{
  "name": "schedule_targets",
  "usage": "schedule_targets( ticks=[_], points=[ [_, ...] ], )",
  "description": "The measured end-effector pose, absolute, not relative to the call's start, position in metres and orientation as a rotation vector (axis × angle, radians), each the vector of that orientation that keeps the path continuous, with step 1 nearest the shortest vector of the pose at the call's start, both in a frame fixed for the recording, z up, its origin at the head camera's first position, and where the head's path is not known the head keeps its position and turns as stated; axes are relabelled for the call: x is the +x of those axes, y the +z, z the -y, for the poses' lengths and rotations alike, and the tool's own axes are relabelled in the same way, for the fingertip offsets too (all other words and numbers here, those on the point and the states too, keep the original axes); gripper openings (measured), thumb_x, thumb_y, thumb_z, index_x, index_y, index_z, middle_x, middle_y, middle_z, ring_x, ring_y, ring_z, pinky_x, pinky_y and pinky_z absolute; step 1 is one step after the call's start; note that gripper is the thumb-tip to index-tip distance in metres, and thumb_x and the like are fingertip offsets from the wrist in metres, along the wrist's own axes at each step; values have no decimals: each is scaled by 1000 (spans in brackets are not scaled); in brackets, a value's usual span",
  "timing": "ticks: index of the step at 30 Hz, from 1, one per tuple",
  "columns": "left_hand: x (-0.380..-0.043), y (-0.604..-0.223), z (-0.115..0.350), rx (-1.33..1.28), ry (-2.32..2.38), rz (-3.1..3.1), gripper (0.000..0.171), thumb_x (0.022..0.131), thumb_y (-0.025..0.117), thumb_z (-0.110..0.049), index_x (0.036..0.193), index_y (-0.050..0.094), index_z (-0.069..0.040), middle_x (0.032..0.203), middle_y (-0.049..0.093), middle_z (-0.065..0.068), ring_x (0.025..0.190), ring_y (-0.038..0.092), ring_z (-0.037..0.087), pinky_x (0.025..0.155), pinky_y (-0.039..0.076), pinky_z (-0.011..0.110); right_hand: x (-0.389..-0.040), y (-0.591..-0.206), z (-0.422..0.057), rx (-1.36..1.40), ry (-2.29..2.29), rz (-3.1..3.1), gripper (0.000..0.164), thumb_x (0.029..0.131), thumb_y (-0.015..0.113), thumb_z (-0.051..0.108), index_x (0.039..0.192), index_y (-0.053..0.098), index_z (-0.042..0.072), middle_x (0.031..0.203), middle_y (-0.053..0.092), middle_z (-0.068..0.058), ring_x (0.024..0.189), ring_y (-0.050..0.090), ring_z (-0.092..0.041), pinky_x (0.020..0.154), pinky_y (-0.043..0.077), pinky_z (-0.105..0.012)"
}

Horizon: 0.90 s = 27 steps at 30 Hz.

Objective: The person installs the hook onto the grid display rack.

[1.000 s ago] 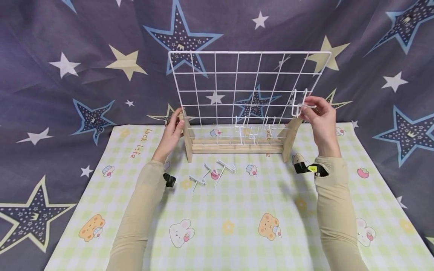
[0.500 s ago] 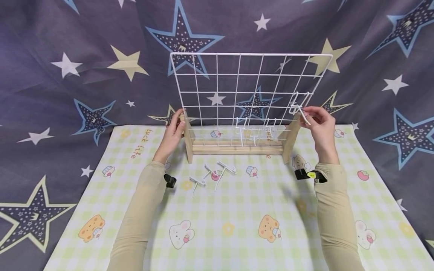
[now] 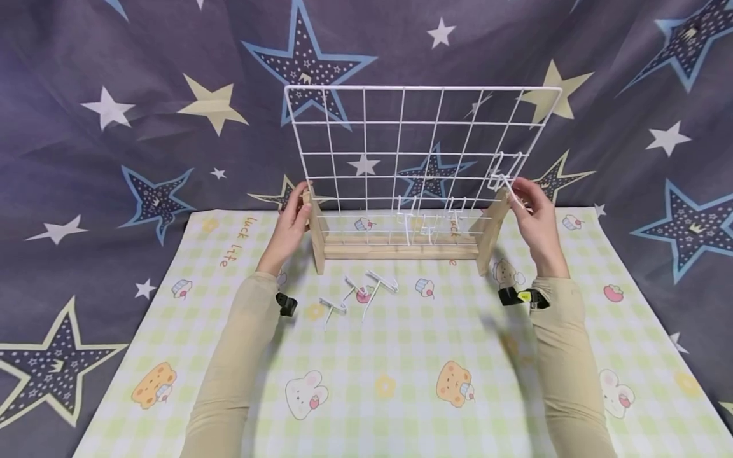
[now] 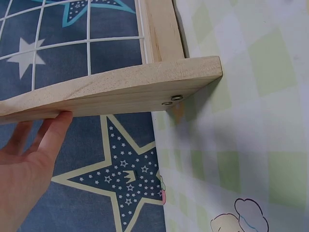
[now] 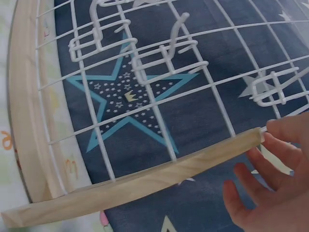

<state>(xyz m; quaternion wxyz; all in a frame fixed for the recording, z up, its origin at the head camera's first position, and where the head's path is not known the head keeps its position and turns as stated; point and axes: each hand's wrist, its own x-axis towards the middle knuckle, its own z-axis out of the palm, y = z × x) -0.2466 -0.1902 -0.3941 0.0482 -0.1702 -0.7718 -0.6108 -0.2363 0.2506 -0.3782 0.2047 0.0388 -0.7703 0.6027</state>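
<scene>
At the left, the left hand [image 3: 285, 230] sets slightly bent fingertips against the outer face of the wooden side post [image 3: 317, 245] — whether they pinch it I cannot tell. Three loose hooks [image 3: 382, 280] lie on the checked tablecloth [image 3: 401, 350], and two mounted hooks [image 3: 408, 228] hang low on the wire grid [image 3: 380, 153], right of its middle. Farther right, the upper hook [image 3: 501, 180] hangs just beside the right hand [image 3: 538, 224] — fingers loosely spread, thumb at the right post's [image 3: 489, 238] top end.
</scene>
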Motion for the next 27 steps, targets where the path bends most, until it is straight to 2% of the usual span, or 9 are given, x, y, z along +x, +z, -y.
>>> schedule_targets(
  ticks=[1,5,8,9,16,22,27],
  points=[
    [-247,-394,190,-523,-1866,2348,48,106,35,-11,152,23,-6,133,40,36,118,47,42,97,47,53,-237,-379,-251,126,1692,2166,37,99,50,1,134,48,-10,120,58,-8,108,52,-8,94,45,-20],
    [-247,-395,190,-528,-1876,2346,49,106,34,-11,152,21,-6,135,38,36,120,45,44,99,46,54,-234,-379,-248,151,1718,2201,38,102,42,3,136,43,-13,120,56,-14,105,50,-11,99,42,-24],
    [-245,-394,189,-493,-1880,2361,50,106,34,-11,154,19,-9,137,37,33,122,44,44,100,45,53,-237,-384,-248,148,1728,2188,37,103,41,6,136,45,-12,111,54,2,99,49,-8,95,43,-24],
    [-244,-393,189,-476,-1883,2364,51,106,34,-12,154,18,-11,139,37,32,123,44,43,100,45,52,-238,-384,-249,155,1726,2183,37,103,41,6,135,46,-12,110,55,2,100,49,-7,95,44,-25],
    [-235,-395,188,-423,-1820,2349,53,105,39,-9,155,21,-14,137,39,26,115,50,41,97,49,50,-243,-388,-253,147,1800,2154,41,103,45,11,138,44,-10,125,54,-4,115,51,-9,107,40,-32],
    [-222,-402,188,-468,-1673,2323,56,100,45,2,152,26,-7,140,39,25,112,54,44,94,51,49,-243,-390,-257,191,1876,2127,40,103,47,11,137,45,-9,118,55,5,116,50,-9,104,41,-24],
    [-210,-402,189,-471,-1579,2277,50,98,45,7,146,36,-2,134,44,25,112,55,44,89,55,40,-241,-393,-261,215,1903,2141,40,103,48,15,138,46,-3,123,54,2,117,49,-9,100,41,-19]
  ],
)
